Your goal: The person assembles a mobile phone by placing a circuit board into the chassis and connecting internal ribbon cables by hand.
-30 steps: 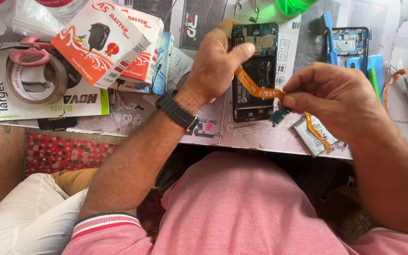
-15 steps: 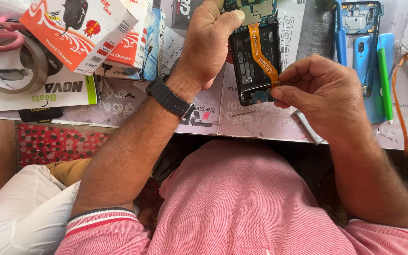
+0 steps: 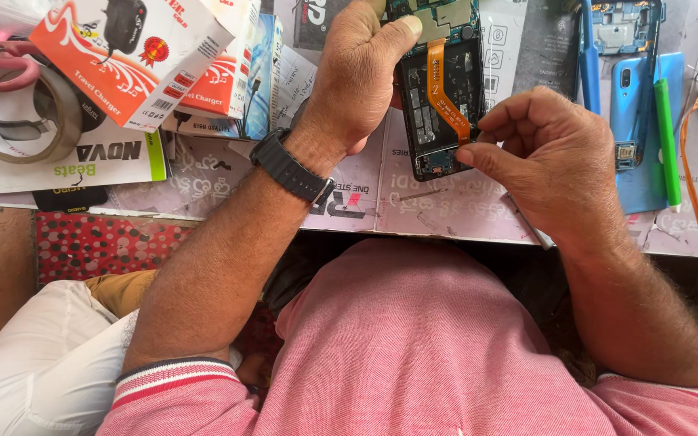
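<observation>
At the top centre of the bench, the opened phone [image 3: 438, 97] lies with its long axis from 12 to 6 o'clock; the orange flex cable [image 3: 446, 93] runs down it. Your right hand [image 3: 551, 161], at 4 o'clock, pinches the cable's lower end; your left hand [image 3: 357, 81], at 9 o'clock, grips the phone's edge.

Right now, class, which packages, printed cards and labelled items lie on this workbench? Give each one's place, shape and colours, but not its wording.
Orange-and-white cardboard charger box: top left, rectangular, tilted, with a black charger picture.
Second orange-and-white box: just right of the first, partly beneath it.
White card with green edging: left edge, flat, under the tape roll.
Clear tape roll: on that card, round.
Printed paper sheets: covering the bench under the opened phone, pale pink-grey.
</observation>
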